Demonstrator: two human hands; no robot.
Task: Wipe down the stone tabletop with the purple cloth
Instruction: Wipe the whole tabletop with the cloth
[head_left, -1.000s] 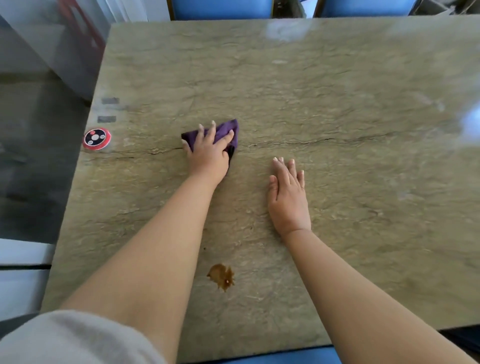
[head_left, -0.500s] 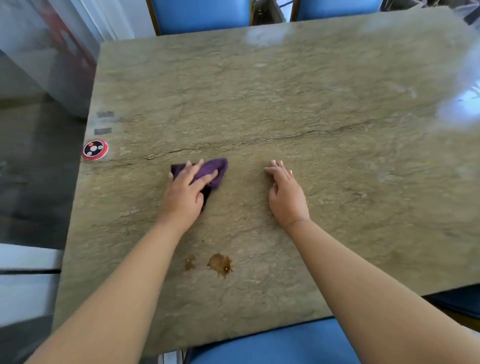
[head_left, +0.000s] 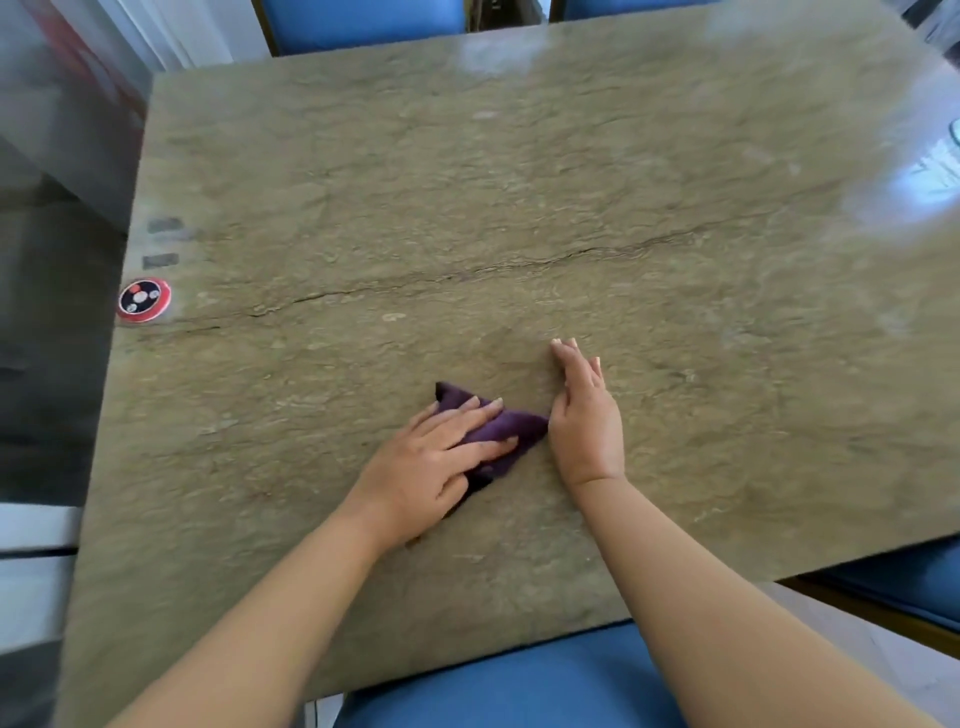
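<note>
— Where is the purple cloth (head_left: 506, 431)?
— On the stone tabletop (head_left: 519, 208), right of the round red call button (head_left: 143, 300). The left hand (head_left: 431, 467) presses it with flat, straight fingers.
— The right hand (head_left: 587, 421)?
— Flat, fingers together, just beside the cloth.

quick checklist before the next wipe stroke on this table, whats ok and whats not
1. Cloth under the wiping hand: ok. The left hand presses flat on the purple cloth.
2. Cloth lying flat on the stone tabletop: ok, though it is folded into a rough triangle.
3. Free hand out of the cloth's way: not ok. The right hand rests flat on the stone, right against the cloth's right corner.
4. Brown stain cleaned: cannot tell; only a small brown trace shows at the left wrist, the rest is hidden.
5. Path to the left free of objects: not ok at the far edge, where a round red and black disc sits.
</note>
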